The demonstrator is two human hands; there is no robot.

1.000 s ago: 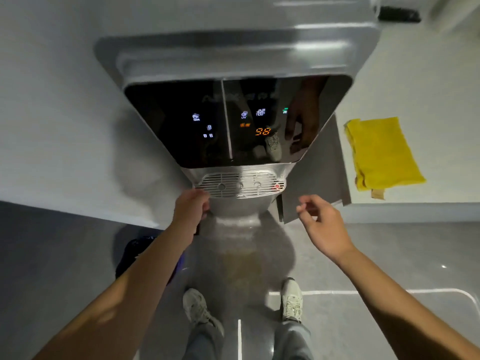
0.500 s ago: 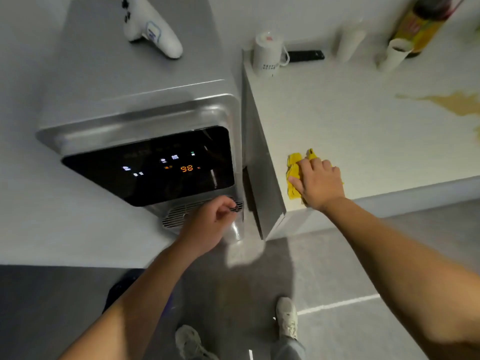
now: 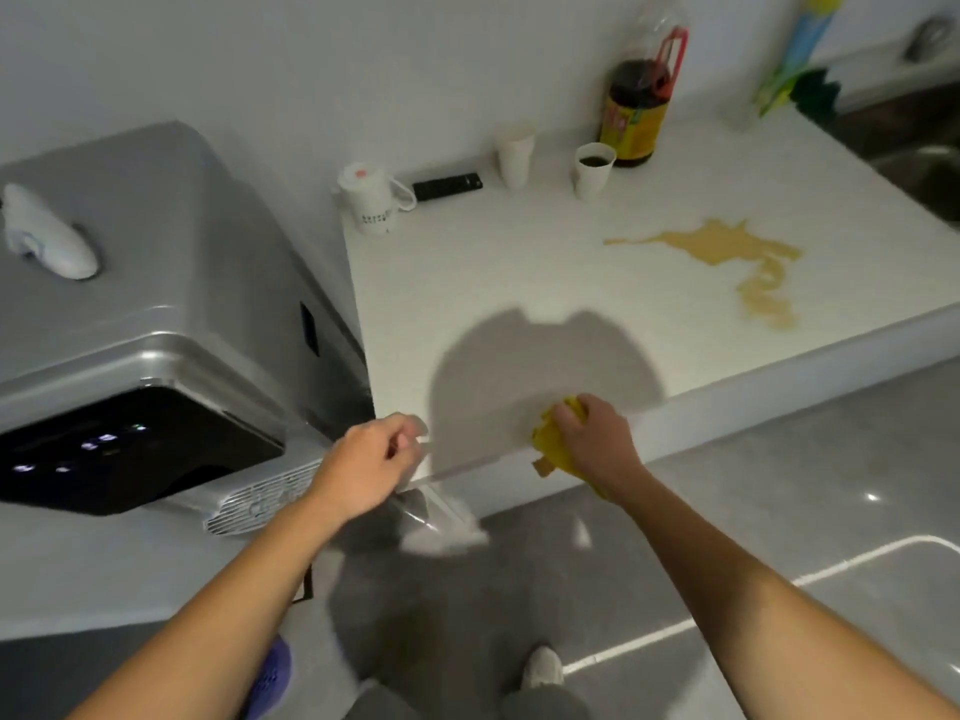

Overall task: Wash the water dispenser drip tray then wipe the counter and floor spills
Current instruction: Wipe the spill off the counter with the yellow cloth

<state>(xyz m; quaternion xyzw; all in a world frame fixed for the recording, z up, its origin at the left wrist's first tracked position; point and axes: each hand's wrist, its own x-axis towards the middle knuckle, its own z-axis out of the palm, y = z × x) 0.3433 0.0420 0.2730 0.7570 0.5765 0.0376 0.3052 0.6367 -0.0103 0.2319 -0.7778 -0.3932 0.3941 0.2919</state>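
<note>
The right hand (image 3: 592, 441) is gripping the cloth (image 3: 548, 444) at the tabletop's (image 3: 519, 262) front edge; the spill (image 3: 727, 249) is lying beyond it toward the far right, nearer this hand. The left hand's (image 3: 366, 467) fingers are sitting curled just right of the tray (image 3: 257, 501), their hold unclear.

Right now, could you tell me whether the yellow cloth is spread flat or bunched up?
Bunched up: the right hand grips the yellow cloth as a crumpled wad at the front edge of the counter.

Your right hand (image 3: 592, 441) grips crumpled yellow cloth (image 3: 546, 443) at white counter (image 3: 519, 262) edge. The brown liquid spill (image 3: 727, 246) sits well apart.
</note>
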